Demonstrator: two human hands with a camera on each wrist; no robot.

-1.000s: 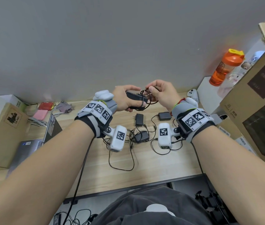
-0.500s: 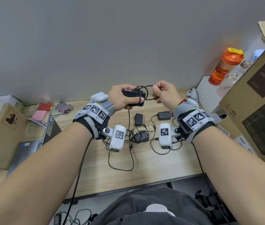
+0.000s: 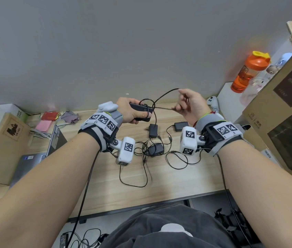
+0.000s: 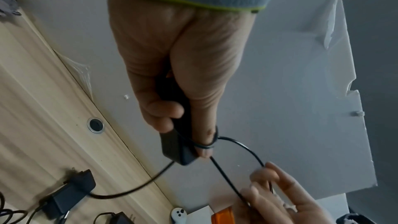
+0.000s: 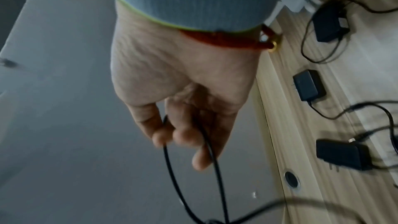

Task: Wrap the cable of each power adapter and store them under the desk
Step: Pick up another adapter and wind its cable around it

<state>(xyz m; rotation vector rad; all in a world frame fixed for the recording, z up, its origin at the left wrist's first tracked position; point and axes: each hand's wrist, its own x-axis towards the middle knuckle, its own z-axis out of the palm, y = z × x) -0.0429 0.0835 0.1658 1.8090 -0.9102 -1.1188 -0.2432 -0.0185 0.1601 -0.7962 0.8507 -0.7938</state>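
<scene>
A black power adapter point(image 3: 139, 111) is being gripped in the left hand point(image 3: 130, 111), fingers and thumb curled round it, above the desk point(image 3: 159, 185) near its back edge. Its cable point(image 3: 164, 93), looped over the adapter, is being pinched between the fingers of the right hand point(image 3: 191, 104). Three more adapters point(image 3: 153, 130) are lying with tangled cables mid-desk.

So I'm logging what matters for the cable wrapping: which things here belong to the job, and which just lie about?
Job: held adapter in left hand; its cable in right hand; three adapters on the desk.

Lying about: orange bottle, laptop, PICO box, white controller.
</scene>
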